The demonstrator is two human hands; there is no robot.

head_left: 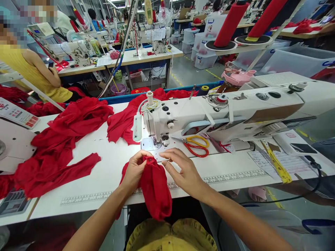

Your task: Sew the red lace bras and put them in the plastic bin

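My left hand [136, 169] pinches the top edge of a red fabric piece [157, 190], which hangs in folds over the front edge of the sewing table [102, 179]. Just right of the cloth is my right hand [183, 171], its fingers and thumb apart and nothing visible between them. Directly beyond both hands stands a white sewing machine [180, 111], its needle area and metal plate close to my fingertips. Scissors [199, 145] with one yellow and one red handle lie on the machine bed, blades toward the needle.
Red fabric heaps [75, 122] cover the table's left side and lie behind the machine. A yellow tape measure [277, 162] rests on papers at right. Red thread cones [231, 24] stand above the machine. A person in a yellow top [34, 69] sits at far left.
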